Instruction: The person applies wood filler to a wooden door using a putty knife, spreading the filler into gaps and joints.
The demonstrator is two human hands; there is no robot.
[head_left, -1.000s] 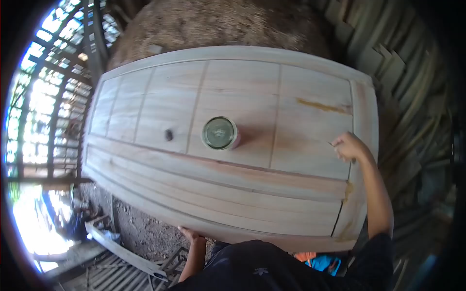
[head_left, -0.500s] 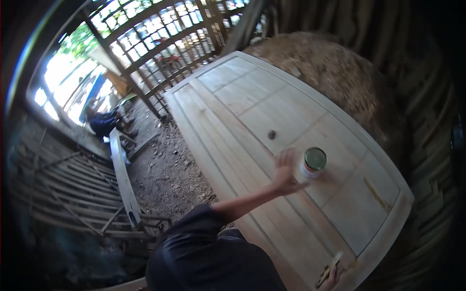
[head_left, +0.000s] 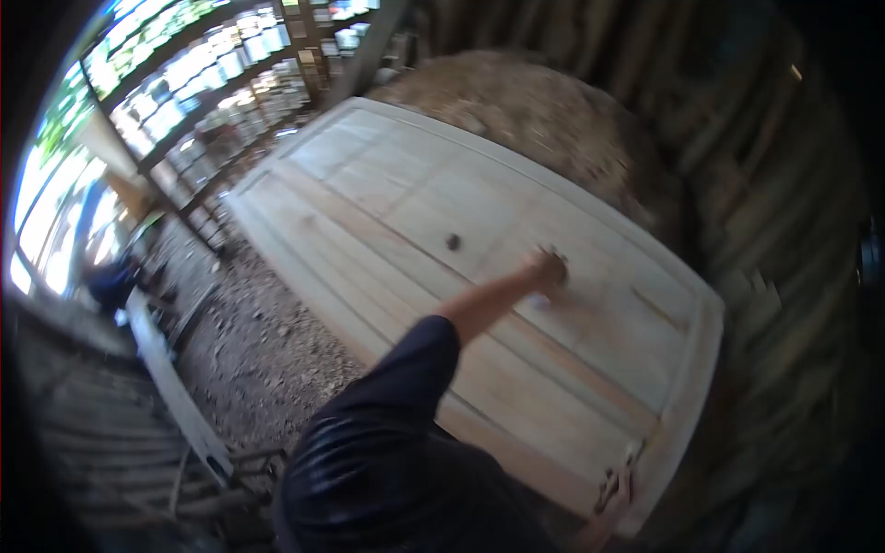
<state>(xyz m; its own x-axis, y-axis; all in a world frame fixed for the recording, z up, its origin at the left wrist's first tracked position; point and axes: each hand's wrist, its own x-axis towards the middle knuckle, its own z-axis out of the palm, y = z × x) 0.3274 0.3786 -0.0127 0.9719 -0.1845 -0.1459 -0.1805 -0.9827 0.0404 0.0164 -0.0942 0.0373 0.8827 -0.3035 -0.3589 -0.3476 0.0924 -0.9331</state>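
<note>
Left hand (head_left: 547,270): fingers curled down over the top of the can (head_left: 537,297), which they largely hide. Only a pale sliver of its wall shows below the palm; grip looks closed on it, though motion blur softens the detail. Can stands upright, axis vertical; contents not visible. It sits on the wooden door panel (head_left: 387,184), just right of a small dark knot (head_left: 453,241).

Panel: pale planed timber, rectangular, lying flat, with recessed fields framed by rails. Its long axis runs from upper left to lower right. An amber streak marks the wood near its right end.

Right hand (head_left: 616,488): at the panel's near lower corner, touching the edge. Fingers narrow around a thin pale object; cannot tell what it is.

Surroundings: sawdust mound (head_left: 544,111) beyond the panel, lattice window (head_left: 212,74) upper left, gravelly ground (head_left: 267,341) below.
</note>
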